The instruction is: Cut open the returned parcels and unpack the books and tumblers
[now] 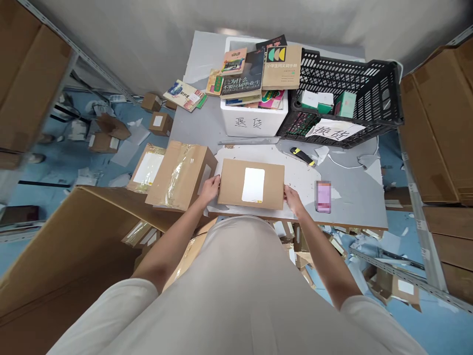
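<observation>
A flat brown cardboard box [234,183] with a white label [253,185] on its top lies in front of me at the table's near edge. My left hand [211,189] grips its left end, fingers closed around the side. At the opposite end, my right hand [292,200] is closed on the box's edge, with some fingers hidden beneath or behind it. Just left of my left hand stands a larger taped carton [177,175]. A phone [323,196] with a pink, blurred screen lies to the right of my right hand.
Behind the box, a white bin [251,121] holds stacked books, beside a black plastic crate [384,93] containing small boxes. A yellow-black utility knife [302,156] lies on the grey table [354,182]. A big open carton [74,236] stands at lower left; shelving flanks both sides.
</observation>
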`<state>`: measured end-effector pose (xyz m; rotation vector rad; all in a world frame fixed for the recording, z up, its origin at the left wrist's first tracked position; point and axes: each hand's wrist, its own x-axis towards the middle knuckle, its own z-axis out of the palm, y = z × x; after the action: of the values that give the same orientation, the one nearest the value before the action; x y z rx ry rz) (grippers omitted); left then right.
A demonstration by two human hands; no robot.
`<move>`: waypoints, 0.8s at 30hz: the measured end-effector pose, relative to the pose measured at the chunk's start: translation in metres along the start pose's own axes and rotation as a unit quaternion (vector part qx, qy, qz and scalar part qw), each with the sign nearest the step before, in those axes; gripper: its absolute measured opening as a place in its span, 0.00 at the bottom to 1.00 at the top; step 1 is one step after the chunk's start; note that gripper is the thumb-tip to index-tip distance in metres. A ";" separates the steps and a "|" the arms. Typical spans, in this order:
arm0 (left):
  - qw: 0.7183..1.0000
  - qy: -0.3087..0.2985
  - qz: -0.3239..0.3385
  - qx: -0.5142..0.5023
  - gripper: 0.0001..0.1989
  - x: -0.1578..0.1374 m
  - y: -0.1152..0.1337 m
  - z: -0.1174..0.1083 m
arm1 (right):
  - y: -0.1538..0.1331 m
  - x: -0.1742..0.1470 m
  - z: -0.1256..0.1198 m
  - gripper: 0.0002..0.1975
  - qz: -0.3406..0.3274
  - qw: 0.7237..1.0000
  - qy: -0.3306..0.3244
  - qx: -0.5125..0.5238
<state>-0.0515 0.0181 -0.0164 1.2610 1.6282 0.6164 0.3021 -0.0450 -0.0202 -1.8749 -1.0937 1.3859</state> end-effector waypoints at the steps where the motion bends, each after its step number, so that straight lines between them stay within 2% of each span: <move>1: 0.999 0.006 -0.003 -0.044 0.29 -0.006 -0.012 0.001 | 0.008 -0.007 0.000 0.32 -0.018 1.000 0.003 0.017; 4: 0.995 -0.017 0.005 -0.098 0.31 -0.027 -0.044 0.003 | 0.028 -0.026 0.003 0.27 -0.079 0.997 -0.013 -0.005; 7: 0.992 -0.092 0.030 -0.086 0.35 -0.045 -0.061 0.005 | 0.038 -0.039 0.009 0.30 -0.092 0.994 -0.050 -0.044; 9: 0.989 -0.120 0.038 -0.075 0.36 -0.051 -0.064 0.007 | 0.040 -0.042 0.014 0.33 -0.089 0.993 -0.056 -0.062; 13: 0.990 -0.112 0.050 -0.072 0.34 -0.053 -0.064 0.010 | 0.043 -0.037 0.020 0.36 -0.082 0.991 -0.056 -0.092; 19: 0.990 -0.109 0.061 -0.072 0.31 -0.053 -0.059 0.012 | 0.042 -0.036 0.023 0.35 -0.075 0.995 -0.052 -0.047; 22: 0.991 -0.099 0.063 -0.058 0.30 -0.052 -0.045 0.005 | 0.028 -0.036 0.018 0.33 -0.083 0.994 -0.072 -0.008; 24: 0.994 -0.084 0.072 -0.019 0.28 -0.051 -0.029 -0.004 | 0.013 -0.034 0.010 0.29 -0.095 0.993 -0.068 -0.020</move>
<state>-0.0667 -0.0384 -0.0197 1.3725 1.3906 0.6093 0.2914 -0.0808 -0.0169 -1.6744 -1.3388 1.4061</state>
